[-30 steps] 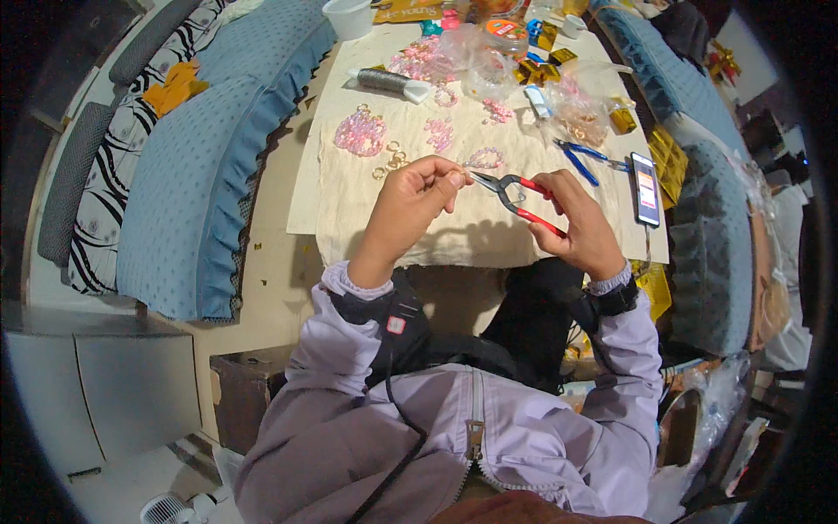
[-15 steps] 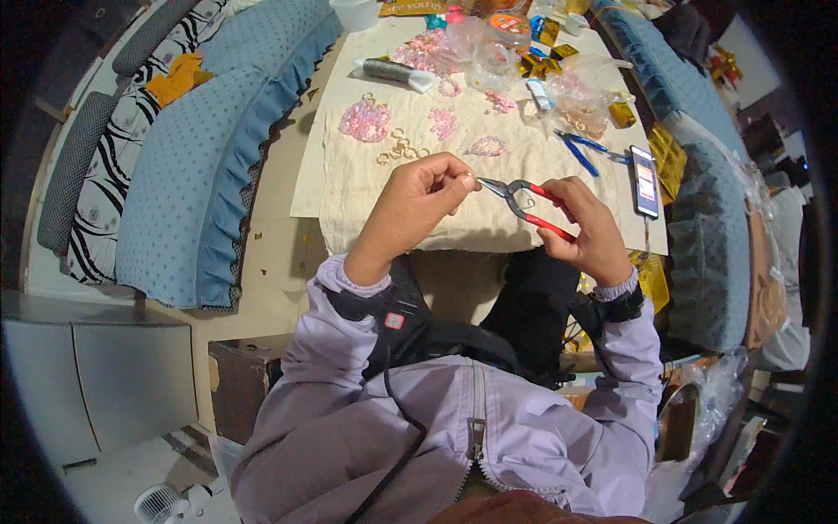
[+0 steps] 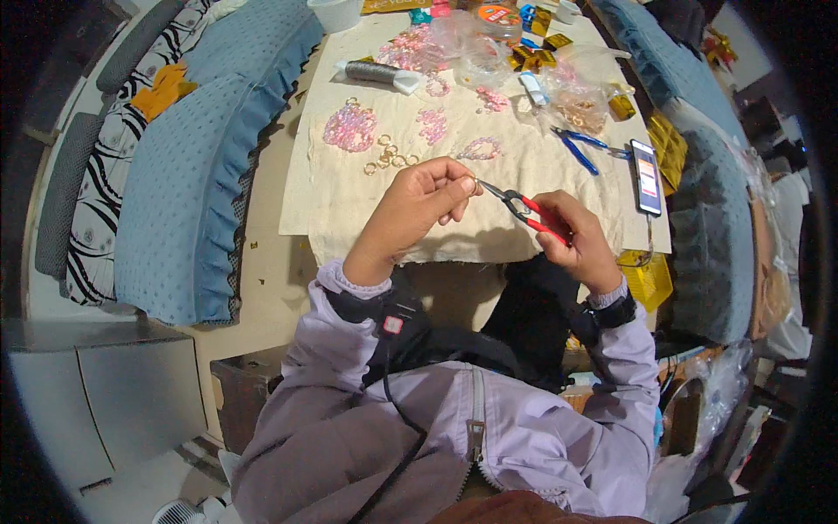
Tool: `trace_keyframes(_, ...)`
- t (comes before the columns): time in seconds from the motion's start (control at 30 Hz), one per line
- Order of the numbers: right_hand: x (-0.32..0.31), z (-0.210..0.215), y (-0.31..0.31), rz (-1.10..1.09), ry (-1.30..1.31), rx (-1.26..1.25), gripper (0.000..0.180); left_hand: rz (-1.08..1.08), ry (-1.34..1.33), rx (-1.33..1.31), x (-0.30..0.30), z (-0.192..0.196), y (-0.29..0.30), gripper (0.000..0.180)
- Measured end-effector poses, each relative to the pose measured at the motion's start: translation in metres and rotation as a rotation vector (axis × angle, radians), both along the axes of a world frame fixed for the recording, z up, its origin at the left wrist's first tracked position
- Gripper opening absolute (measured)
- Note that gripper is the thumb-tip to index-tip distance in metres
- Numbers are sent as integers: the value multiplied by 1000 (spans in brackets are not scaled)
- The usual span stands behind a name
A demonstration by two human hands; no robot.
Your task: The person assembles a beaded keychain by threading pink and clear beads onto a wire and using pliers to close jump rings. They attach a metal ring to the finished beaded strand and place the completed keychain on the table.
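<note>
My right hand (image 3: 576,237) grips pliers (image 3: 548,230) with red handles and slim dark jaws, pointing up and left. Their tips meet the fingertips of my left hand (image 3: 426,203), which pinches something too small to make out, above the cloth's near edge. Just beyond my left hand lie several gold-coloured rings (image 3: 389,158). Farther off are a heap of pink beads (image 3: 350,129), a smaller pink bead cluster (image 3: 431,126) and a beaded loop (image 3: 481,148).
A pale cloth (image 3: 349,205) covers the table. To the right lie blue-handled pliers (image 3: 578,153) and a lit phone (image 3: 646,179). Farther back are a grey spool (image 3: 374,72), more pink beads (image 3: 410,48) and plastic bags (image 3: 580,83). Blue-covered seats (image 3: 188,175) flank the table.
The pliers' handles have come closer together in my right hand, and the pliers' jaws have closed up. My left hand keeps its pinch near the tips. The view has shifted slightly.
</note>
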State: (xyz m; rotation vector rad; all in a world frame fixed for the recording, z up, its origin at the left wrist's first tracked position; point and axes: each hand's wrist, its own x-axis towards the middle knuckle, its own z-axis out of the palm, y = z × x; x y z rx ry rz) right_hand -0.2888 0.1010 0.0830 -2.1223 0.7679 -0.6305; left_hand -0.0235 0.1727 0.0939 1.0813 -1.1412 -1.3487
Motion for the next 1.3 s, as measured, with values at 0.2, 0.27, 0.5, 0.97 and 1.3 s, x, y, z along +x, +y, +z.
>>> trace_keyframes(0.2, 7, -20, 1, -9, -110, 320, 39, 27, 208, 58, -4, -13, -11, 17)
trace_keyframes(0.27, 9, -22, 2, -8, -131, 372, 38, 33, 239, 43, -6, -17, -13, 16)
trace_keyframes(0.5, 9, -19, 2, -37, -106, 415, 37, -8, 252, 62, -3, -21, -16, 16)
trace_keyframes(0.97, 2, 3, 9, -113, 14, 63, 40, 72, 82, -6, -13, -24, -15, 21)
trace_keyframes(1.3, -1, 10, 13, -94, 11, 6, 42, 55, -171, -237, -15, -37, -13, 24)
